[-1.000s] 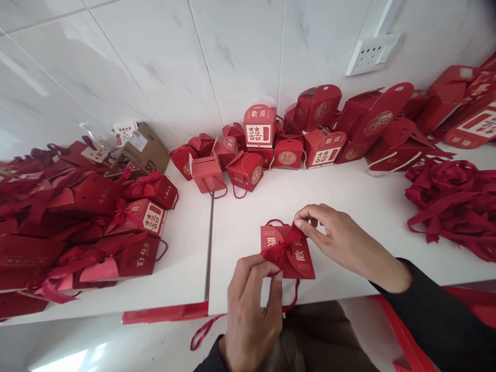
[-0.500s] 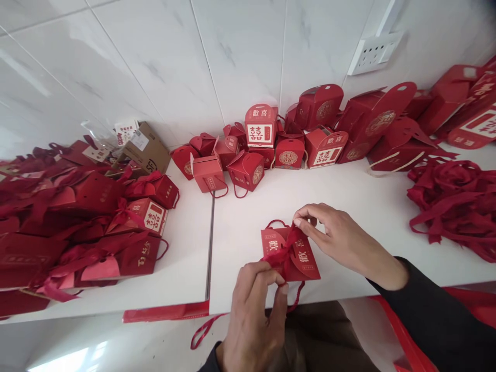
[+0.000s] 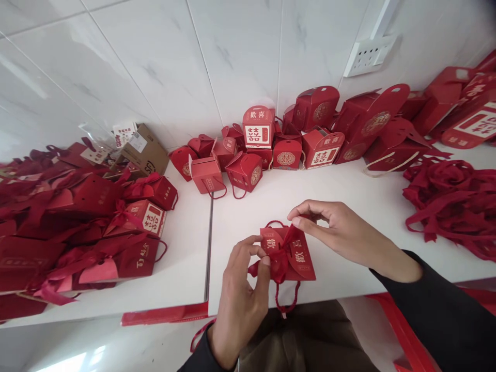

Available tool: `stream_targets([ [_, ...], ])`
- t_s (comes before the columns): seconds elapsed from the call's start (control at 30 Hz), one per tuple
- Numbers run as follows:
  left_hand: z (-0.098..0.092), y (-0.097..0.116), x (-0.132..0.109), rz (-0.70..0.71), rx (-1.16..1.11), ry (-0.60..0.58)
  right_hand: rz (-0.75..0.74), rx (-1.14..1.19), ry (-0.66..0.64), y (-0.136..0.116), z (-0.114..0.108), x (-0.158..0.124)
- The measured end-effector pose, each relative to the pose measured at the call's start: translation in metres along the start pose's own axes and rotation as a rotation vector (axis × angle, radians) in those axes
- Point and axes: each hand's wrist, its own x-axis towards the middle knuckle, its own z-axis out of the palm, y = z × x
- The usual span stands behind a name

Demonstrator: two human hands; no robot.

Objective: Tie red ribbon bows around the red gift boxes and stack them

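A small flat red gift box (image 3: 300, 256) with gold characters lies near the front edge of the white counter (image 3: 349, 206). A red ribbon (image 3: 279, 257) crosses it. My left hand (image 3: 240, 294) pinches the lower left part of the ribbon at the box's left side. My right hand (image 3: 337, 230) pinches the ribbon's upper end just above the box's top right corner. A red cord handle (image 3: 285, 302) hangs from the box over the counter edge.
Several assembled red boxes (image 3: 287, 144) stand along the tiled wall. A heap of ribboned red boxes (image 3: 77, 227) and a brown carton (image 3: 145, 152) fill the left. Loose red ribbons (image 3: 453, 204) pile at the right. A wall socket (image 3: 368, 51) sits above.
My left hand has moved up and left along the ribbon to the box's left side. The cord handle now hangs in plain sight. My right hand has hardly moved.
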Motion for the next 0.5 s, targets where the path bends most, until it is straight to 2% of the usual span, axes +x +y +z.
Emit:
stream_targets([
  [0.17, -0.003, 0.002, -0.002, -0.052, -0.057, -0.019, 0.018, 0.041, 0.068, 0.010, 0.002, 0.003],
  [0.37, -0.005, 0.000, -0.003, -0.142, -0.127, -0.024, 0.107, 0.148, 0.180, 0.014, 0.000, 0.006],
  [0.5, -0.004, -0.005, -0.003, -0.182, -0.171, 0.024, 0.139, 0.169, 0.220, 0.020, 0.001, 0.004],
])
